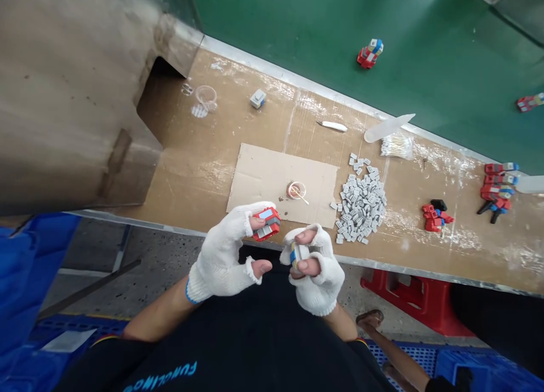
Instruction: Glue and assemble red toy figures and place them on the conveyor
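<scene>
Fingers (257, 224) of the left hand (225, 259), in a white knitted glove, hold a red-and-grey angular block (272, 224) at the near edge of the brown, glossy-patched tabletop (199, 171), the bare-tipped thumb spread clear of it. The similarly gloved right hand (319, 284) pinches a pale-grey boxy piece (302, 251) with blue and yellow markings between bare tips. Beyond, a small round translucent cup (303, 188) stands on a flat tan cardboard sheet (263, 177) beside heaped small grey rectangular pieces (361, 205).

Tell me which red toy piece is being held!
The red-and-grey piece in the gloved left hand. Neither hand touches the other red pieces, which lie farther off.
</scene>
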Demonstrator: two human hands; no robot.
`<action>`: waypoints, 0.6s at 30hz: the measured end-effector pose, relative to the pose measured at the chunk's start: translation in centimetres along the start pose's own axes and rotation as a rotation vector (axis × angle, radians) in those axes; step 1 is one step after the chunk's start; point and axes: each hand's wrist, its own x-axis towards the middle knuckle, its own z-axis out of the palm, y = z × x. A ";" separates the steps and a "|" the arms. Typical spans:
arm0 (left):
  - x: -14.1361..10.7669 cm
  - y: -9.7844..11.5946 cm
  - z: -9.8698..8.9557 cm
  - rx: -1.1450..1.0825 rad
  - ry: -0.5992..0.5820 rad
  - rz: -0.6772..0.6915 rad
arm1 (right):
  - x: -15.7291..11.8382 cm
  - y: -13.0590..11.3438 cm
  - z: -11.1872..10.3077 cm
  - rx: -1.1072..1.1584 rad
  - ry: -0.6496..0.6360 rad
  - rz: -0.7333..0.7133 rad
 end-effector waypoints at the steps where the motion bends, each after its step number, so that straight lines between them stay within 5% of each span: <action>1: 0.0 0.1 0.0 -0.005 -0.002 -0.002 | -0.2 0.1 0.0 0.007 -0.006 0.011; 9: -0.2 0.1 0.2 -0.050 -0.023 -0.024 | 0.6 0.1 -1.0 -0.129 -0.157 -0.139; 18: -0.3 -0.2 0.1 -0.049 -0.094 -0.089 | 1.0 0.0 -1.1 -0.438 -0.095 -0.262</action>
